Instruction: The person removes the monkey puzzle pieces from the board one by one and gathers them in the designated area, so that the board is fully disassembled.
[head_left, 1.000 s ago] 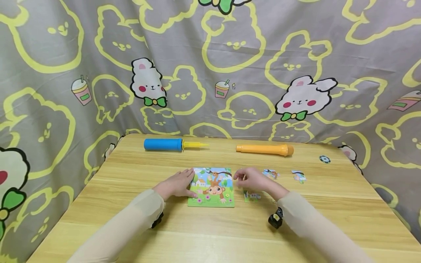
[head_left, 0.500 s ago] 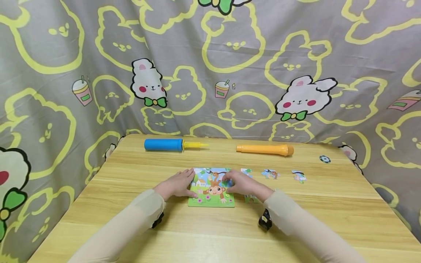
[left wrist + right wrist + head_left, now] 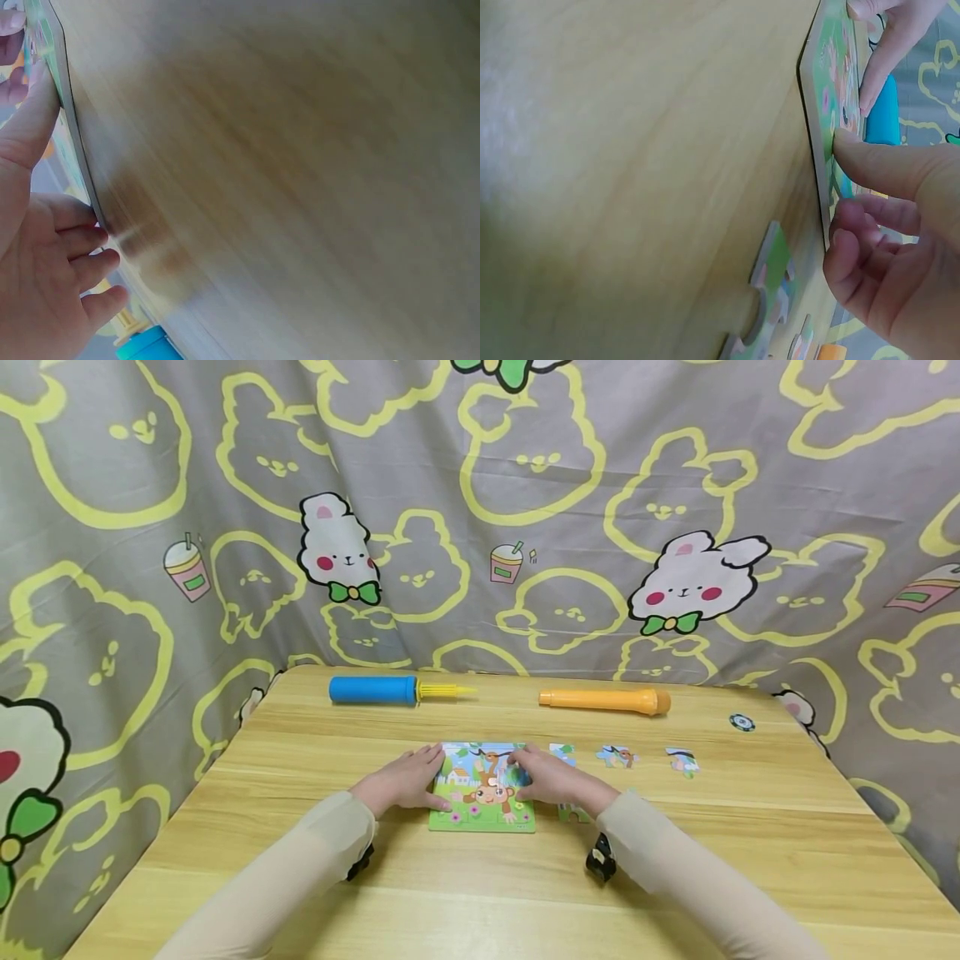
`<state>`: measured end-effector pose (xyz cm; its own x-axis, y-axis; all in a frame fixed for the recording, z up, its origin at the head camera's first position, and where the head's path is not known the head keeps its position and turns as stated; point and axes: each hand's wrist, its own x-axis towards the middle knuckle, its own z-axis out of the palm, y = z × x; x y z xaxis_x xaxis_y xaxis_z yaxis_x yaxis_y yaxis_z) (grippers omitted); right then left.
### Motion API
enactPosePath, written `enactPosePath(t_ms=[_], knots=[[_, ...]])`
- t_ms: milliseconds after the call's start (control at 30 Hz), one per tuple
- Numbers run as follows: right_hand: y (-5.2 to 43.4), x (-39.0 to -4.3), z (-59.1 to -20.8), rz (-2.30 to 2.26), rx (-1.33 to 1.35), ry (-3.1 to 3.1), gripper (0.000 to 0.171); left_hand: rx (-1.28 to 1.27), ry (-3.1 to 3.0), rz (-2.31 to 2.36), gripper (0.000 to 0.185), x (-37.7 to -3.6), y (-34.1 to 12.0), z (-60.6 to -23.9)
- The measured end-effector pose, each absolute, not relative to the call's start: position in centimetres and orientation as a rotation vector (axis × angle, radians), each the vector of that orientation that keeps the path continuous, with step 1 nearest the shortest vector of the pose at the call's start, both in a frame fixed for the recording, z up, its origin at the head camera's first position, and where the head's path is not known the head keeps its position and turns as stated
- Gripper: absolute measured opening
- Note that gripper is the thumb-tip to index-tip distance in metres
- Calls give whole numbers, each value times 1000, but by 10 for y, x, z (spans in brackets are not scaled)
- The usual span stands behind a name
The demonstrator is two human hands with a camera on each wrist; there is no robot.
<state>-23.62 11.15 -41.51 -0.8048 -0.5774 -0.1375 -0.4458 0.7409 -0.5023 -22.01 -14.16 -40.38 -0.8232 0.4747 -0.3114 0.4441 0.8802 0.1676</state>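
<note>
A monkey puzzle board (image 3: 482, 791) lies flat at the middle of the wooden table (image 3: 300, 860), a thin green-edged square printed with a brown cartoon monkey hanging from a branch, blue sky, a small house and flowered grass along its near strip. The left hand (image 3: 405, 781) rests at the board's 9 o'clock edge, fingers straight and relaxed, thumb laid against the rim, gripping nothing. The right hand (image 3: 547, 779) sits at the board's 3 o'clock edge with its thumb pressed onto the picture and the other fingers loosely curled on the board's upper right part; whether a piece lies under them cannot be told. Just off the board at 3 o'clock a loose puzzle piece (image 3: 769, 289) lies flat, partly hidden by the right wrist in the head view, and two more pieces (image 3: 617, 757) lie further out toward 2 o'clock. Well beyond, at 11 o'clock, rests a blue pump (image 3: 372, 690), and at 1 o'clock an orange tube (image 3: 603, 700)
</note>
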Motion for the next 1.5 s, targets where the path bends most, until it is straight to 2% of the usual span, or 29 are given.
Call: enactPosePath(t_ms=[167,367,633,800,1233,1500], knots=[[112,-237,-415,-683,-832,2662,28,685,2704,120,91,-220,-141,-404],[113,-238,-415,-718,-905,2630,25,684,2702,124,91,-220,-141,-403],[111,-237,-418,-677,-946,2632,6,680,2698,128,91,-219,-141,-402],[111,-235,-419,-721,-905,2662,14,671,2701,111,92,-219,-142,-403],[114,-232,-417,-807,-854,2597,10,657,2698,95,92,-220,-140,-403],[128,-232,-407,-888,-907,2509,19,673,2694,116,91,-219,-140,-401]])
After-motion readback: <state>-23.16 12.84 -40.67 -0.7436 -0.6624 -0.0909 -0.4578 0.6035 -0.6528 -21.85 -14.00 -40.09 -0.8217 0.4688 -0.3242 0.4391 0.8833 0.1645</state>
